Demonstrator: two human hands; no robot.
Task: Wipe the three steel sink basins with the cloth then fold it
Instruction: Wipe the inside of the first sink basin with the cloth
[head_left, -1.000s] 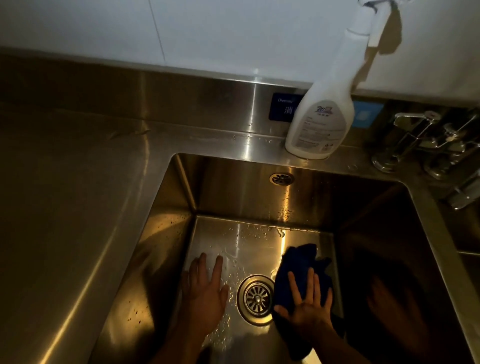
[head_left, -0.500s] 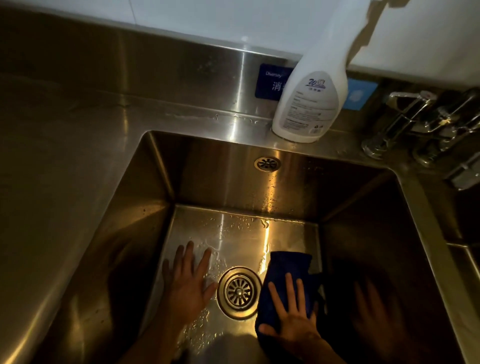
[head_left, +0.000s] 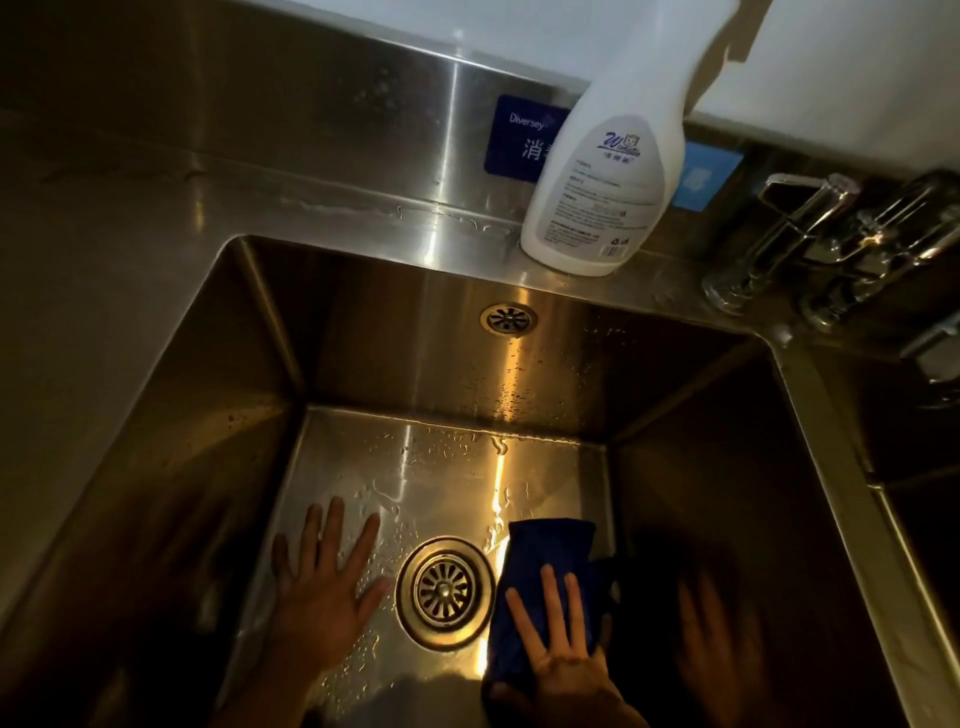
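One steel sink basin (head_left: 218, 415) in full view, plus the corner of a second basin (head_left: 924, 551) at the right edge. Two hands: left hand (head_left: 322, 587) and right hand (head_left: 566, 644). One dark blue cloth (head_left: 545, 545). One white spray bottle (head_left: 602, 192). Two round drain fittings: one floor strainer (head_left: 445, 592), one overflow grate (head_left: 508, 318) on the back wall. Two labels on the backsplash: one dark blue label (head_left: 519, 140), one light blue label (head_left: 701, 176). Chrome tap fittings (head_left: 831, 239) at the right, overlapping, number unclear.
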